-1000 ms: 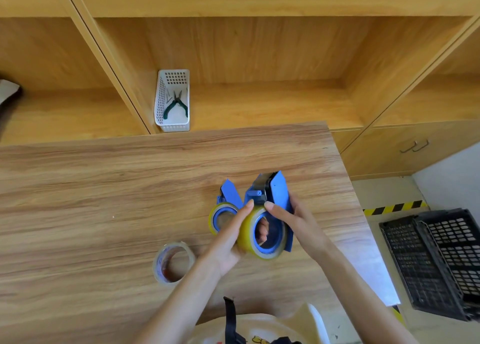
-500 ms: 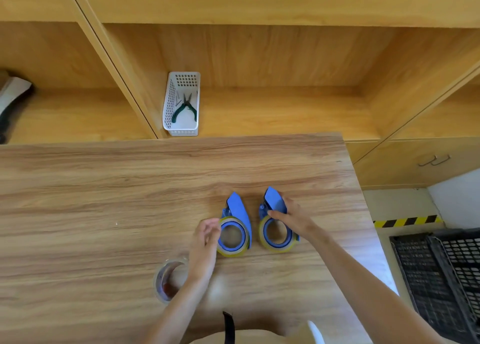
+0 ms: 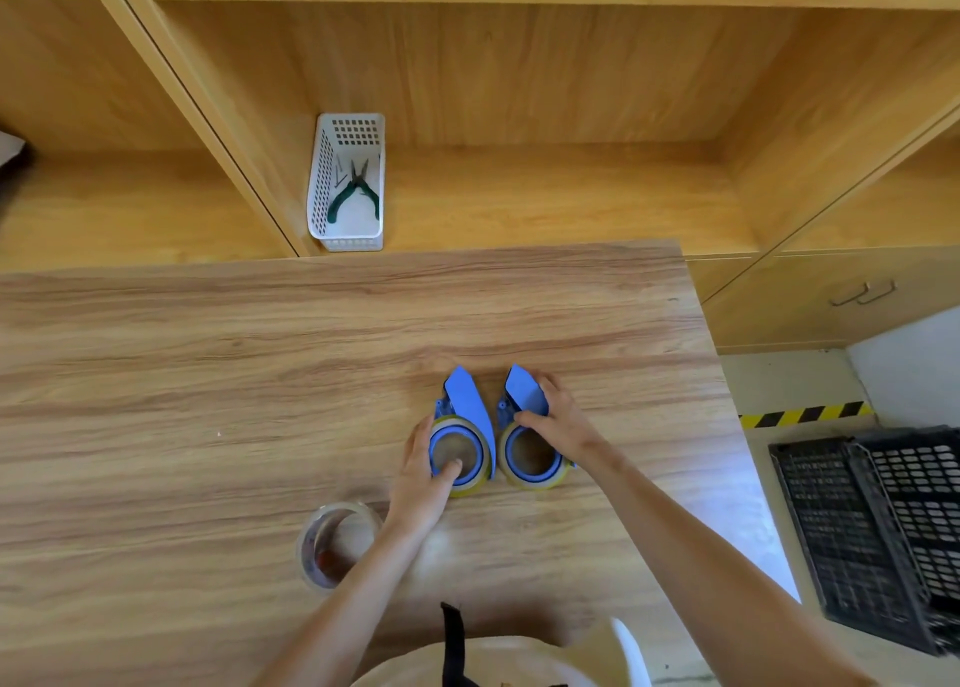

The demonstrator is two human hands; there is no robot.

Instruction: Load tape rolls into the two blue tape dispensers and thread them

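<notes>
Fingers (image 3: 451, 471) of my left hand (image 3: 420, 484) rest loosely inside left blue dispenser (image 3: 464, 426)'s round roll; right hand (image 3: 558, 419) drapes right blue dispenser (image 3: 525, 429), both on woodgrain table (image 3: 260, 374).

The right hand (image 3: 558, 421) covers the near right side of the right dispenser (image 3: 525, 393), so its grip there cannot be made out. The left hand (image 3: 423, 478) hides the left edge of the left tape roll (image 3: 480, 471). Whether either tape end is threaded is too small to tell. The black crate (image 3: 878, 530) is cut off by the right edge, and a dark object (image 3: 10, 146) by the left edge.
</notes>
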